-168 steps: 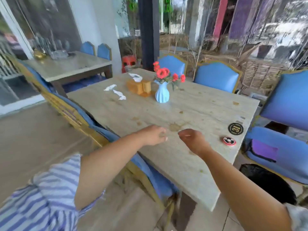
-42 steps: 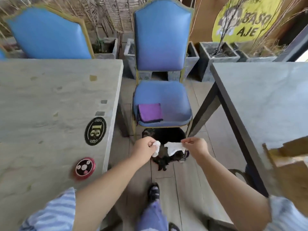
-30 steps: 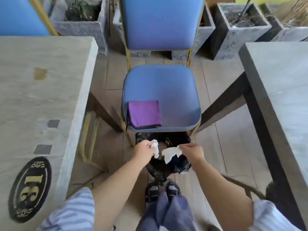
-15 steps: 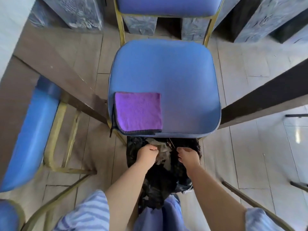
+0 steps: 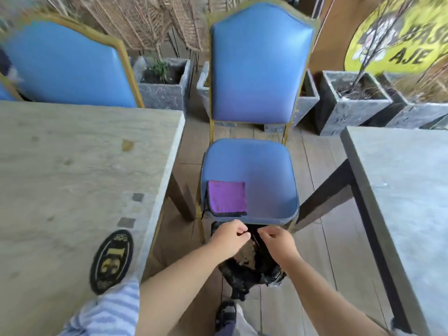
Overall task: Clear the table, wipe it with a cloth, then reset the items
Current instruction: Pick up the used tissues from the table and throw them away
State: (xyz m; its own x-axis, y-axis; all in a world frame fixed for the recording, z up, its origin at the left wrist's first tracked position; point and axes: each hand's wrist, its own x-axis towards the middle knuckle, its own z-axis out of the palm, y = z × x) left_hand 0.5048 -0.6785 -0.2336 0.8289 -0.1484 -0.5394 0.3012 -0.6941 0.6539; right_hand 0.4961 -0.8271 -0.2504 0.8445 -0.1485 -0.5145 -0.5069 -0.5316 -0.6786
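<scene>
A purple cloth (image 5: 227,197), folded into a square, lies flat on the front left corner of a blue chair (image 5: 259,69) seat, its dark edge at the seat's front rim. Just below that rim, my left grip (image 5: 230,236) and my right grip (image 5: 276,241) hover side by side, close together but not touching. Both are closed, fingers curled towards the thumbs, and I see nothing held in either. Neither touches the cloth. Under them a crumpled black bag (image 5: 252,270) sits on the wooden floor (image 5: 322,238), partly tucked beneath the chair, with pale scraps showing in its mouth.

To my left is the pale stone-look surface (image 5: 60,190), marked with a few brownish spots. A black oval number plaque (image 5: 112,260) with gold figures lies near its corner, beside my striped sleeve (image 5: 106,311). A second blue chair (image 5: 65,69) stands at its far side. To my right is a grey surface (image 5: 407,190) on dark legs. Behind the chairs stand square grey planters (image 5: 349,105) holding thin bare stems, woven cane screens and a yellow sign (image 5: 400,37) with black lettering. My dark shoe (image 5: 225,314) shows at the bottom edge.
</scene>
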